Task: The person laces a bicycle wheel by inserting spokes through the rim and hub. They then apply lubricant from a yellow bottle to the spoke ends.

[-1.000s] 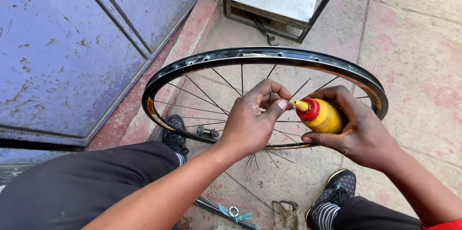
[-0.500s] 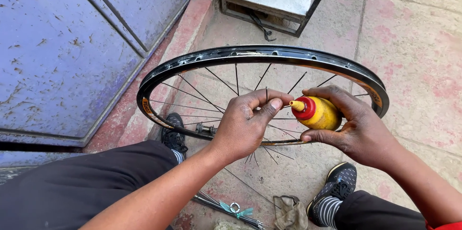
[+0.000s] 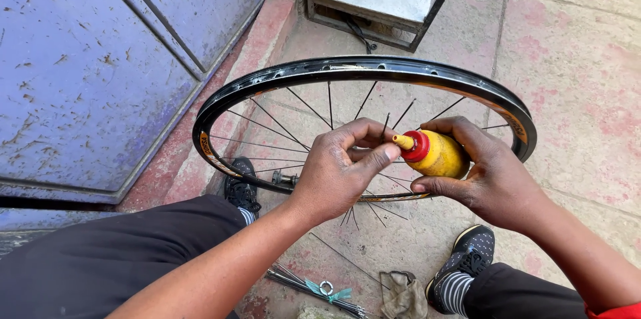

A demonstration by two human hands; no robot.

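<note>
Oiling step: my right hand point(image 3: 497, 182) grips the small yellow squeeze bottle point(image 3: 437, 154) with red nozzle, my left hand point(image 3: 340, 169) pinches a thin steel spoke at the black bicycle rim point(image 3: 364, 68) upright between my knees; next likely needs steady aim.

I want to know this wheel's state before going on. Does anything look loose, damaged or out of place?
Yes. Several spokes of the bicycle wheel hang loose near the hands, ends free and splayed. A bundle of spare spokes and a rag lie on the floor. The blue door is scuffed. No spill shows at the yellow bottle.
</note>
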